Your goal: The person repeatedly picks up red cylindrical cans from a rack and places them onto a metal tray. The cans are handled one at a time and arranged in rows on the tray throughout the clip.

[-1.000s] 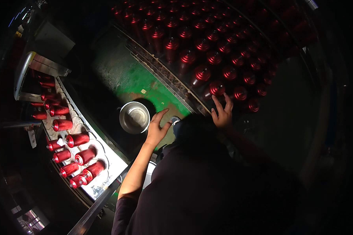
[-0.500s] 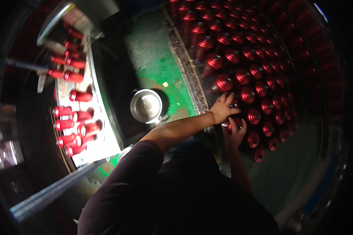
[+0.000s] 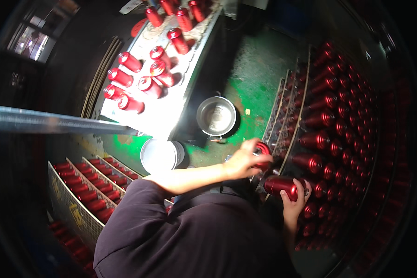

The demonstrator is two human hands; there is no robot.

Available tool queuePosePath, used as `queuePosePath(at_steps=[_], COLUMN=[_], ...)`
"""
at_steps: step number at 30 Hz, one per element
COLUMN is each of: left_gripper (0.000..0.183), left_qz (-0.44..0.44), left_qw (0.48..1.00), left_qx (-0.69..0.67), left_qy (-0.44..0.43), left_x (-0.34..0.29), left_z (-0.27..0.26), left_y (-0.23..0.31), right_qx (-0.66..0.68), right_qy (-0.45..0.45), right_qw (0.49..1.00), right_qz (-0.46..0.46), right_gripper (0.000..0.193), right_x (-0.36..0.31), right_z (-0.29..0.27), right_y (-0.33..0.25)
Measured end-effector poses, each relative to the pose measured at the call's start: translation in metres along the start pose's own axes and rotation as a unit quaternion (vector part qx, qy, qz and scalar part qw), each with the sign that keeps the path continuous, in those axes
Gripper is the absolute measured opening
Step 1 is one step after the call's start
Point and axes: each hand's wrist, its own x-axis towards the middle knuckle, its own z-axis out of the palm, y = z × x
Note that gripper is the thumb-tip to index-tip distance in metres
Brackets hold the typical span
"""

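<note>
My left hand is closed round a shiny red metal bottle, whose rounded end faces up at me. Its fingers are slightly smeared by motion. Lower and to the right, my right hand grips a second red bottle near its narrow silver end; this one lies tilted sideways, pointing toward my body. Just beyond both hands stand close rows of similar red bottles on the right.
At upper left, a brightly lit table carries several red bottles. A metal pot and a white bucket stand on the green floor. Crates of bottles sit at lower left. A metal bar crosses the left side.
Both hands have lifted a bottle away from the rows at the right. My view has turned toward the right, and the lit table now appears higher, with crates showing at lower left.
</note>
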Motion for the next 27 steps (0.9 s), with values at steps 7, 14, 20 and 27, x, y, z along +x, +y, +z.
queuePosePath(at_steps=[7, 14, 20, 27], left_gripper=[0.065, 0.057, 0.087, 0.096], left_qz=[-0.347, -0.138, 0.1, 0.108], left_qw=[0.865, 0.481, 0.359, 0.362], left_qx=[-0.286, -0.725, -0.866, -0.865], left_qy=[0.223, 0.473, 0.332, 0.33], left_x=[-0.166, -0.356, -0.411, -0.464], left_z=[-0.162, -0.145, -0.153, -0.171], left_y=[-0.038, -0.091, -0.1, -0.109], right_qx=[0.516, 0.766, 0.781, 0.796], right_qy=[-0.192, -0.43, -0.444, -0.423], right_qw=[0.821, 0.356, 0.138, 0.155], right_qz=[0.152, 0.317, 0.418, 0.404], right_gripper=[0.059, 0.069, 0.084, 0.078], right_x=[0.118, 0.158, 0.169, 0.154], right_z=[0.097, 0.253, 0.304, 0.324], right_y=[-0.038, -0.091, -0.135, -0.169])
